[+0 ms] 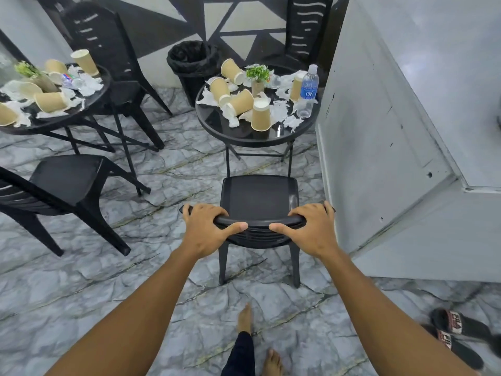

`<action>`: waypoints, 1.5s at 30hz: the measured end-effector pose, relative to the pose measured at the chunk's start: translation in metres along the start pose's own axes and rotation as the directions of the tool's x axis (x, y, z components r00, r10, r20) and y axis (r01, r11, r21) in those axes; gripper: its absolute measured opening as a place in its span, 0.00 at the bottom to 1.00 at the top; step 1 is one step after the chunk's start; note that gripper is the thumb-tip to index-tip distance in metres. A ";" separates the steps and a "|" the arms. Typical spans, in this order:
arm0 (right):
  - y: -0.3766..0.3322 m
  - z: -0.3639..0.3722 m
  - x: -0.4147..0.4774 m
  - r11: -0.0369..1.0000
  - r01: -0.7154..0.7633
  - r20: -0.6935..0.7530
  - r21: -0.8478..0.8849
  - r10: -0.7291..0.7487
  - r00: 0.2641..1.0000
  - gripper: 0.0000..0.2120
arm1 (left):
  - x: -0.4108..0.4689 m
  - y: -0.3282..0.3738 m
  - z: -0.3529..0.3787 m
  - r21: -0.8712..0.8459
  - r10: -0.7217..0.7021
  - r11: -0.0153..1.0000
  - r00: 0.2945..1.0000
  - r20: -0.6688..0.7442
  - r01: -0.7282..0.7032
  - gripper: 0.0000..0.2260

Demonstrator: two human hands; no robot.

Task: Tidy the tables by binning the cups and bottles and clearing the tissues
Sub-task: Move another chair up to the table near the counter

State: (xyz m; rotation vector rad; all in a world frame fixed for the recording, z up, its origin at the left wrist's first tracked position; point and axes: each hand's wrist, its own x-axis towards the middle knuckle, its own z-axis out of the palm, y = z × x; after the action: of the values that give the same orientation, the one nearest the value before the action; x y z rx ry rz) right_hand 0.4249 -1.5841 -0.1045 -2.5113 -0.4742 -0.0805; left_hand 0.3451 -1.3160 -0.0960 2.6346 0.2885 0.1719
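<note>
Both hands hold the top rail of a black chair [259, 196] right in front of me: my left hand [207, 226] grips its left end and my right hand [311, 226] its right end. Beyond the chair stands a round black table [244, 132] littered with several tan paper cups [260, 115], crumpled white tissues [279, 111], an upright water bottle [309, 82] and a small plant [258, 74]. A second round table [54, 123] at the left carries more cups [50, 101], tissues and a lying bottle [71, 80]. A black-lined bin [192, 66] stands behind, between the tables.
Black chairs stand behind and in front of the left table [70, 180] and behind the right table. A grey wall or door [393, 118] closes off the right side. Sandals [450, 329] lie on the marble floor at the lower right. My bare feet are below.
</note>
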 end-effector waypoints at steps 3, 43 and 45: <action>-0.004 0.002 0.002 1.000 -0.024 -0.001 0.006 0.024 1.000 0.34 | 0.009 -0.002 -0.003 -0.078 -0.010 0.997 1.000 0.012 0.011 0.28; -0.243 0.068 0.070 0.995 0.075 0.529 0.067 -0.099 0.843 0.13 | 0.018 -0.161 -0.149 0.037 -0.143 0.989 0.909 0.391 0.140 0.17; -0.280 0.095 0.079 0.996 0.088 0.626 -0.003 -0.067 0.777 0.16 | 0.020 -0.198 -0.168 0.084 -0.206 0.979 0.864 0.460 0.188 0.16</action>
State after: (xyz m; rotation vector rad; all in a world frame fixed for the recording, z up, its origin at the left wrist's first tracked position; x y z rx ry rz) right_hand 0.3958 -1.2914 -0.0221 -2.5026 -0.8427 0.7525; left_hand 0.3018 -1.0649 -0.0422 2.5589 0.3910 -0.5382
